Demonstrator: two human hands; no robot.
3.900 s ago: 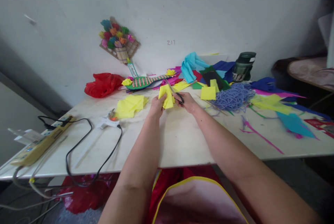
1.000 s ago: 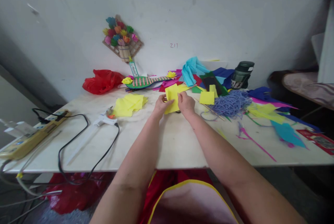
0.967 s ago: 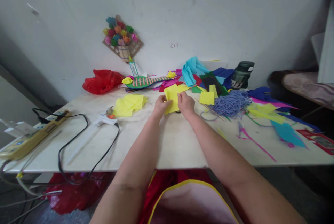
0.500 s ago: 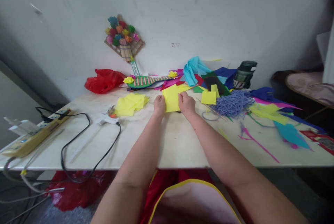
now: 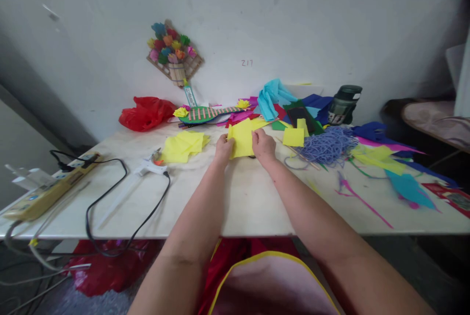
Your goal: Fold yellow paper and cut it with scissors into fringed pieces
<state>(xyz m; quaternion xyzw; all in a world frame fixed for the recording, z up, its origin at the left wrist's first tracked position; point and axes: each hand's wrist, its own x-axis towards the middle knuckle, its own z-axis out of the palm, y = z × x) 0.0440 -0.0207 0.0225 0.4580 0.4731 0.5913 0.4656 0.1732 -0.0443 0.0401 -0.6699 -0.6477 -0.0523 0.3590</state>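
A square sheet of yellow crepe paper (image 5: 242, 139) is stretched upright between my two hands above the table. My left hand (image 5: 223, 149) pinches its left edge, and my right hand (image 5: 263, 144) grips the right edge with the thumb on the near side. To the left lie loose yellow paper sheets (image 5: 184, 147). A small yellow paper square (image 5: 293, 137) rests to the right, beside a tangle of purple yarn (image 5: 326, 146). Behind the sheet is a green lute-shaped craft piece (image 5: 200, 115) with striped strips and yellow paper flowers (image 5: 180, 112).
A white glue gun (image 5: 147, 168) with a black cord lies at left, near a power strip (image 5: 51, 190). Red plastic (image 5: 147, 113), blue crepe paper (image 5: 273, 97) and a dark bottle (image 5: 344, 105) stand along the back. A pink stem (image 5: 367, 203) lies at right.
Almost nothing differs. Both hands keep hold of the yellow paper, whose top edge has tilted slightly and whose surface has shifted a little.
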